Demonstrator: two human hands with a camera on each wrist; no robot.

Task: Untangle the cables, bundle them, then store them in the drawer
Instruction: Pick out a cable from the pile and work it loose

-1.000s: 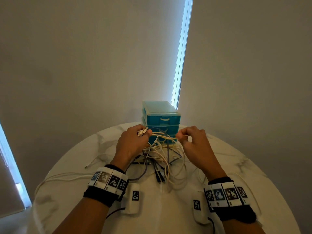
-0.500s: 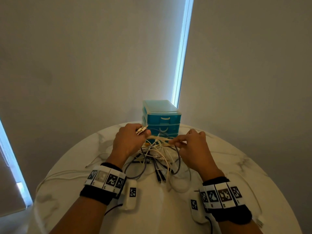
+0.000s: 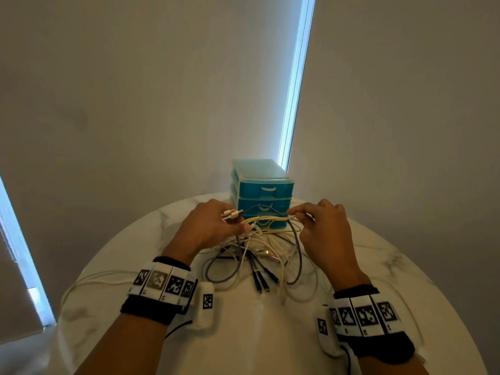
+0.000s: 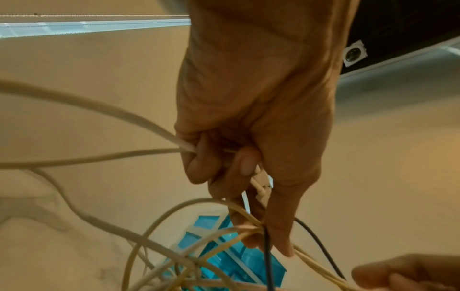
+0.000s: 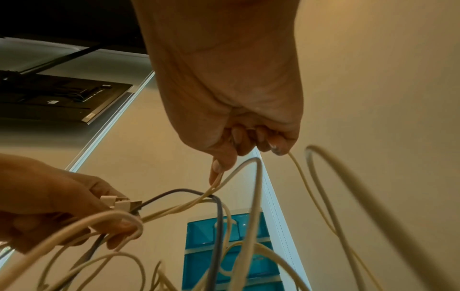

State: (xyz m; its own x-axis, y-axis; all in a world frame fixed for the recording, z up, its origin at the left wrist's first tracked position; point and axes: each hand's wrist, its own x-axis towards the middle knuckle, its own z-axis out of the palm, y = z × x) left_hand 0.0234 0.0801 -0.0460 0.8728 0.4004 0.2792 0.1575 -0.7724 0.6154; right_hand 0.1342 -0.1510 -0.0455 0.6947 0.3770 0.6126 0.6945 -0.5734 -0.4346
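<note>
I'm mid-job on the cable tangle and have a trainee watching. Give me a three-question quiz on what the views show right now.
1. True or false: every drawer of the teal drawer unit that shows is shut.
2. Which hand grips the white connectors? A. left hand B. right hand C. neither
3. Fill in: the right hand pinches the ______ cable strands stretched between the two hands.

Key
1. True; the top two fronts sit flush, the lower part is hidden by cables.
2. A.
3. Yellow.

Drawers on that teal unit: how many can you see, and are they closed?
3, stacked and all closed: top drawer, middle drawer partly behind a cable, bottom drawer mostly hidden by the cables.
</note>
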